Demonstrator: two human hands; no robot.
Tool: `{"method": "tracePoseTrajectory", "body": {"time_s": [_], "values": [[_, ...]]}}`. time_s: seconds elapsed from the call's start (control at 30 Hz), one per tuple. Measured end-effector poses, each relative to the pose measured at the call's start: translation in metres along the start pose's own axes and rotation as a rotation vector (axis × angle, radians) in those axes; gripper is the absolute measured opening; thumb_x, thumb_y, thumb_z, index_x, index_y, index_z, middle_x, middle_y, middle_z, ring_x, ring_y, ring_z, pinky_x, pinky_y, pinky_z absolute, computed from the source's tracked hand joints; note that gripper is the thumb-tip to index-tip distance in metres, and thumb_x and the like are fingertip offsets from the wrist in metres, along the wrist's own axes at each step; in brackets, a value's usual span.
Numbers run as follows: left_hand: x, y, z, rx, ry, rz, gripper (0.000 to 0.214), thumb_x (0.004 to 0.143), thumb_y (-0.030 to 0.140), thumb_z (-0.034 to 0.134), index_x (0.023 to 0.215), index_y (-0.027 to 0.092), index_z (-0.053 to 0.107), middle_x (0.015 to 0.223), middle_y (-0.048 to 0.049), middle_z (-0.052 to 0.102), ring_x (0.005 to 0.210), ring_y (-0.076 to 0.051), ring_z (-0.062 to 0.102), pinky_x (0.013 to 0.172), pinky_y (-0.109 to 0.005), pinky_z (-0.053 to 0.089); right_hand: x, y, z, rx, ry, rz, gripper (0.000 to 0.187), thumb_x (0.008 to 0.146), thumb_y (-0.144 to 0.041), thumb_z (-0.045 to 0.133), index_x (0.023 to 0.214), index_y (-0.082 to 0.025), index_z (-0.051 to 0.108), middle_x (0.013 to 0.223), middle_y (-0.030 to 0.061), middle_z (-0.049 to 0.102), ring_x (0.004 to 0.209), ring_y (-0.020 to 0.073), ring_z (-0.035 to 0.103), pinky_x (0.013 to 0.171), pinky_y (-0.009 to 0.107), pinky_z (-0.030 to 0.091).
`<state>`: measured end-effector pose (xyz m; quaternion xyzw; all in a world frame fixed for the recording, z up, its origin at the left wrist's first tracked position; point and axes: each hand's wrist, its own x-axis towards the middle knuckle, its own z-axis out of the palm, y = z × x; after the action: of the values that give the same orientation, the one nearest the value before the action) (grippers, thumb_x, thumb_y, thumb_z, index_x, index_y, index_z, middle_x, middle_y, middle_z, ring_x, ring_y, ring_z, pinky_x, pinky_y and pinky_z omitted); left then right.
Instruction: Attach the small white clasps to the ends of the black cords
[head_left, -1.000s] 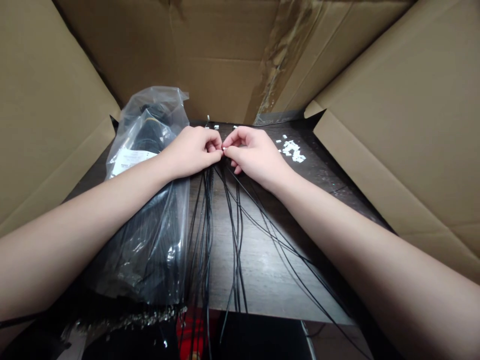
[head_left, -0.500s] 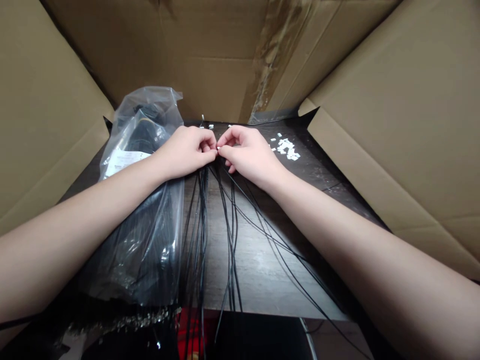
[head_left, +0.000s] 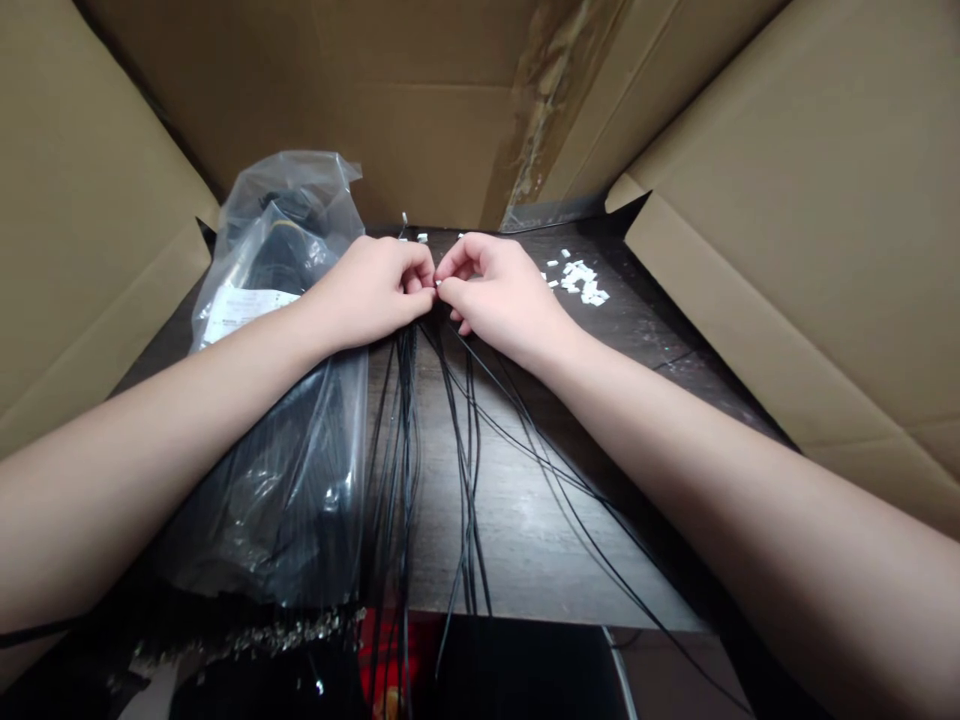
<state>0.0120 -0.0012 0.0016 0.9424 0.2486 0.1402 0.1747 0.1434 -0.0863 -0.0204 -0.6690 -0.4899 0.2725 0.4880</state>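
My R hand (head_left: 501,292) pinches bit (head_left: 439,284), wires (head_left: 406,420) 6 o'clock; can't tell L hand's (head_left: 381,287) grip. Prob. aligning; next needs steadiness.

Black wires (head_left: 459,440), white connectors (head_left: 583,282), clear bag (head_left: 330,470) with white label (head_left: 244,307), dark wood-grained table (head_left: 525,530), brown cardboard (head_left: 420,130)

Three cardboard walls (head_left: 427,130) — creased, brown — hem a dark table (head_left: 525,560).

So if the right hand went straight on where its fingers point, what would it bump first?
Probably the left hand: the right hand points straight at it, with a tiny white piece in its pinch. They're so close I can't tell if they touch.
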Motion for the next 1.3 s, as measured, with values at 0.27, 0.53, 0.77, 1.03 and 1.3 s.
{"method": "tracePoseTrajectory", "body": {"time_s": [0.27, 0.53, 0.77, 1.03, 1.3], "values": [[0.0001, 0.0004, 0.0008, 0.012, -0.004, -0.017, 0.015, 0.072, 0.02, 0.055, 0.077, 0.014, 0.068, 0.067, -0.0007, 0.064, 0.063, -0.014, 0.055, 0.072, -0.029, 0.043, -0.0017, -0.0018, -0.0008, -0.007, -0.008, 0.008, 0.013, 0.074, -0.01, 0.065, 0.071, -0.018, 0.056, 0.068, 0.0005, 0.058, 0.059, 0.0106, 0.056, 0.051, 0.023, 0.049], [-0.0001, -0.0007, 0.0017, -0.035, -0.012, -0.027, 0.013, 0.073, 0.021, 0.056, 0.077, 0.015, 0.067, 0.067, -0.0009, 0.062, 0.069, -0.015, 0.056, 0.076, -0.031, 0.043, -0.0017, 0.0019, 0.0, -0.012, 0.003, -0.013, 0.012, 0.075, -0.012, 0.066, 0.073, -0.018, 0.057, 0.069, 0.0017, 0.058, 0.062, 0.0117, 0.056, 0.05, 0.022, 0.051], [-0.0001, -0.0011, 0.002, -0.048, -0.017, -0.028, 0.012, 0.073, 0.02, 0.057, 0.077, 0.015, 0.066, 0.067, -0.0008, 0.06, 0.073, -0.016, 0.057, 0.078, -0.031, 0.043, -0.0027, -0.0013, -0.0006, -0.008, -0.01, 0.014, 0.012, 0.074, -0.01, 0.066, 0.074, -0.018, 0.057, 0.071, 0.0012, 0.057, 0.06, 0.0106, 0.056, 0.051, 0.021, 0.05], [-0.0001, -0.0009, 0.0018, -0.058, -0.028, -0.03, 0.013, 0.073, 0.021, 0.057, 0.078, 0.014, 0.066, 0.069, -0.0012, 0.06, 0.078, -0.017, 0.058, 0.08, -0.03, 0.043, -0.002, 0.0009, -0.0011, 0.012, -0.024, 0.008, 0.015, 0.073, -0.008, 0.066, 0.074, -0.018, 0.055, 0.07, 0.0008, 0.054, 0.065, 0.0126, 0.058, 0.056, 0.023, 0.051], [-0.0007, 0.0018, 0.0002, -0.027, -0.044, -0.04, 0.017, 0.074, 0.021, 0.055, 0.081, 0.014, 0.068, 0.073, -0.0019, 0.065, 0.073, -0.016, 0.058, 0.077, -0.03, 0.043, -0.0045, -0.0011, 0.0, -0.07, 0.011, -0.02, 0.012, 0.073, -0.008, 0.062, 0.07, -0.018, 0.056, 0.069, 0.0014, 0.057, 0.069, 0.0146, 0.059, 0.061, 0.025, 0.05]]}}
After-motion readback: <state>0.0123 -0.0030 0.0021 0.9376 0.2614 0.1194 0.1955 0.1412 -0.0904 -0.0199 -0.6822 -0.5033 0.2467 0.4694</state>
